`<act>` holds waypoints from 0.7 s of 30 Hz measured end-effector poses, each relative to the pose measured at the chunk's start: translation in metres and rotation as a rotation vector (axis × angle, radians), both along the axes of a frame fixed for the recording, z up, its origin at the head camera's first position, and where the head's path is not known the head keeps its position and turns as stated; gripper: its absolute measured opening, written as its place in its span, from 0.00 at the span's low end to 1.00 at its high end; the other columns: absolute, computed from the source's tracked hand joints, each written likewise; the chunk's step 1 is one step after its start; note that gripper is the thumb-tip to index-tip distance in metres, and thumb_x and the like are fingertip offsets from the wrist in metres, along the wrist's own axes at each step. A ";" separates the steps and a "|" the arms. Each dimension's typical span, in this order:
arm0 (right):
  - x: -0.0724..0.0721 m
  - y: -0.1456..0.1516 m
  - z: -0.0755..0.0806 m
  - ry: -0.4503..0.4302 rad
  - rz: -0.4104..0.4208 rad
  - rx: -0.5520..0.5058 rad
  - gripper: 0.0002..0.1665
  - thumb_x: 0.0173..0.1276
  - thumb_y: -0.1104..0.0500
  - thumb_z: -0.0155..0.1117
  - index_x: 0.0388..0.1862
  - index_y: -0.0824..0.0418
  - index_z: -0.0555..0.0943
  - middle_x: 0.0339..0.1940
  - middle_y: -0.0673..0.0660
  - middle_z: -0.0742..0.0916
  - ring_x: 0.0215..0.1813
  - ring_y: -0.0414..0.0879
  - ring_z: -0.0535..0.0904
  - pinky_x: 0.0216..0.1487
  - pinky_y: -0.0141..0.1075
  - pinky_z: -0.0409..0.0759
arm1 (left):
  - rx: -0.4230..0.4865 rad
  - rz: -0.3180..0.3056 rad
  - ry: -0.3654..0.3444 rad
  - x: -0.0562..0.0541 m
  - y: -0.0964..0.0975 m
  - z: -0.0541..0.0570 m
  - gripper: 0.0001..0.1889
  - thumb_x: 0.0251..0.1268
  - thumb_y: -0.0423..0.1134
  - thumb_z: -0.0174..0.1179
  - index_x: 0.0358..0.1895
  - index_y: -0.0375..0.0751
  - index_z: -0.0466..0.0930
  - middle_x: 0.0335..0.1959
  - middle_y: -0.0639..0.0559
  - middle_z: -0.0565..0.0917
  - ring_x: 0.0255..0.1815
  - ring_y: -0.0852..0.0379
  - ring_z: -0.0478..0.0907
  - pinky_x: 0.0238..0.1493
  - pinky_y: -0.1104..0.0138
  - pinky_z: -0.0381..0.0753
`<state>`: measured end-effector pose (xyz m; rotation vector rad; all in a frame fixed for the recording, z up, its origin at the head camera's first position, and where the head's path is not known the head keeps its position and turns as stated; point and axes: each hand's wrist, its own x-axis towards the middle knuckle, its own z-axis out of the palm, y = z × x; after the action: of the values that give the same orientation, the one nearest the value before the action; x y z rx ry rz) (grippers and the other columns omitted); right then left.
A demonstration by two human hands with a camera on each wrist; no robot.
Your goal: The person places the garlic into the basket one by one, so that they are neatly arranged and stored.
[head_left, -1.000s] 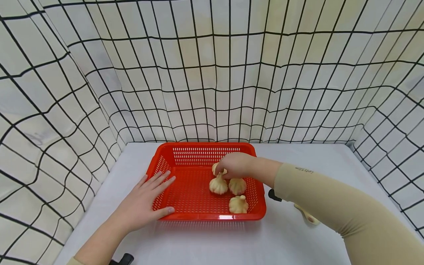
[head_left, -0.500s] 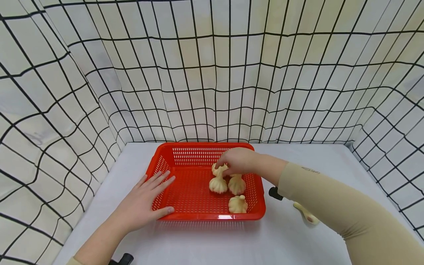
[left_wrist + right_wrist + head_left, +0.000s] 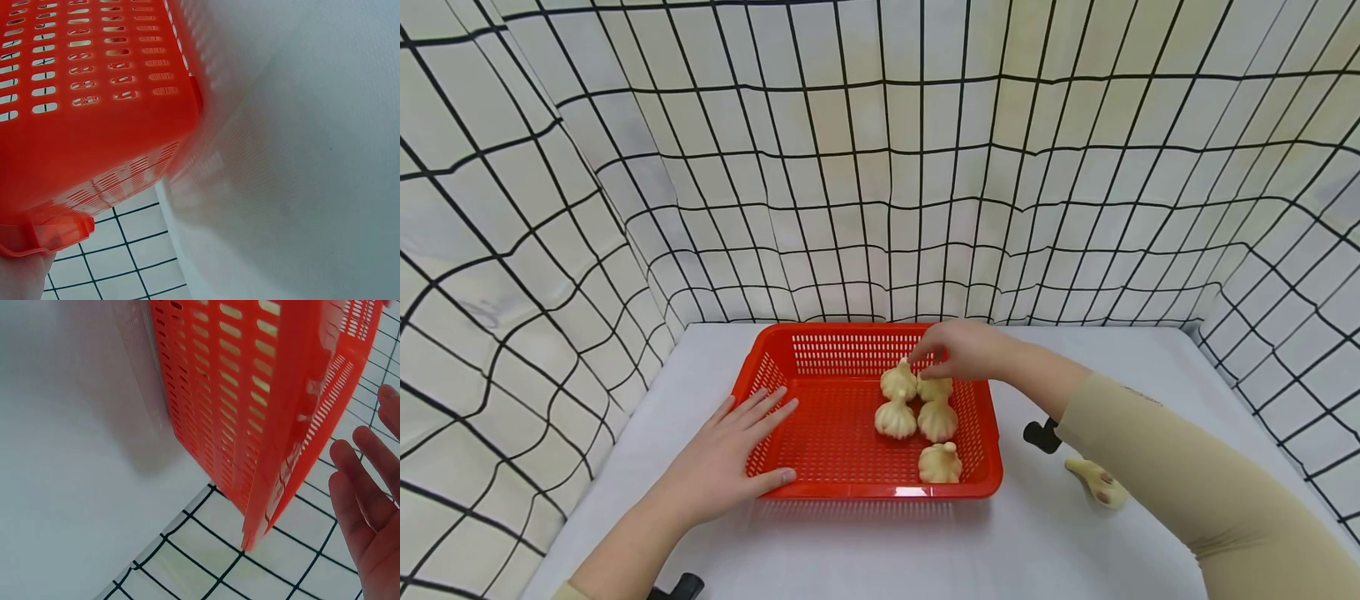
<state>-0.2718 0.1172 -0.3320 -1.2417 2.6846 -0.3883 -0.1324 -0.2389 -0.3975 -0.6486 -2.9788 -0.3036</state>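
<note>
Several garlic bulbs [image 3: 895,421] sit in the right half of a red plastic basket [image 3: 880,492]. My left hand [image 3: 726,462] rests on the basket's left rim, fingers spread and thumb at the front corner. Over the back right part hovers my right hand [image 3: 973,350], fingers loosely bent with nothing between them. Its fingertips are right at the tops of the two rear bulbs, and it partly covers the rear right garlic bulb [image 3: 936,387]. In the right wrist view the right hand [image 3: 369,506] has relaxed fingers beside the basket wall [image 3: 231,381].
Another garlic bulb [image 3: 1101,487] lies on the white table [image 3: 865,558], right of the basket, near the right sleeve [image 3: 1195,475]. Black netting [image 3: 880,200] over white cloth rises behind the table and along both sides.
My right hand has risen and drawn back to the right, uncovering the rear garlic bulbs. My left hand and the basket have stayed in place.
</note>
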 end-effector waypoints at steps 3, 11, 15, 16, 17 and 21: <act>0.000 0.009 0.002 -0.001 -0.041 -0.032 0.16 0.66 0.51 0.71 0.52 0.48 0.88 0.47 0.45 0.88 0.43 0.38 0.81 0.46 0.34 0.80 | 0.001 0.000 -0.001 0.000 0.000 0.000 0.45 0.57 0.67 0.63 0.77 0.56 0.60 0.79 0.54 0.57 0.79 0.46 0.52 0.78 0.48 0.37; 0.004 0.035 0.004 -0.047 -0.097 -0.135 0.14 0.65 0.54 0.72 0.50 0.49 0.88 0.46 0.47 0.87 0.39 0.38 0.80 0.38 0.32 0.81 | -0.007 0.000 0.008 0.001 0.000 0.001 0.46 0.57 0.67 0.63 0.77 0.56 0.60 0.79 0.53 0.57 0.78 0.44 0.55 0.76 0.43 0.45; 0.006 0.048 0.002 -0.076 -0.139 -0.145 0.14 0.65 0.55 0.71 0.50 0.49 0.88 0.45 0.48 0.87 0.40 0.41 0.79 0.38 0.33 0.82 | -0.004 0.001 0.003 0.001 0.000 0.000 0.46 0.57 0.67 0.63 0.77 0.56 0.60 0.79 0.53 0.56 0.78 0.45 0.54 0.77 0.45 0.42; 0.007 0.052 0.001 -0.080 -0.149 -0.142 0.14 0.65 0.55 0.71 0.51 0.48 0.88 0.45 0.49 0.87 0.40 0.41 0.80 0.39 0.33 0.82 | -0.003 0.001 0.005 0.001 0.000 0.000 0.45 0.57 0.67 0.63 0.77 0.56 0.60 0.79 0.53 0.56 0.78 0.45 0.54 0.77 0.46 0.40; 0.007 0.056 -0.001 -0.082 -0.157 -0.136 0.14 0.65 0.55 0.71 0.51 0.48 0.88 0.45 0.48 0.87 0.41 0.41 0.80 0.39 0.33 0.82 | -0.001 0.000 0.004 0.001 0.000 0.000 0.45 0.57 0.67 0.63 0.78 0.56 0.60 0.79 0.54 0.56 0.78 0.45 0.53 0.78 0.48 0.38; 0.008 0.074 -0.011 -0.087 -0.167 -0.127 0.15 0.65 0.54 0.71 0.51 0.50 0.88 0.44 0.46 0.87 0.42 0.40 0.80 0.40 0.32 0.83 | 0.003 -0.002 0.006 0.001 -0.001 -0.001 0.45 0.58 0.67 0.62 0.78 0.57 0.59 0.79 0.54 0.56 0.79 0.46 0.52 0.78 0.52 0.32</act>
<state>-0.2636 0.1912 -0.3428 -1.0071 2.7339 -0.6285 -0.1317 -0.2396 -0.3981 -0.6506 -2.9714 -0.3051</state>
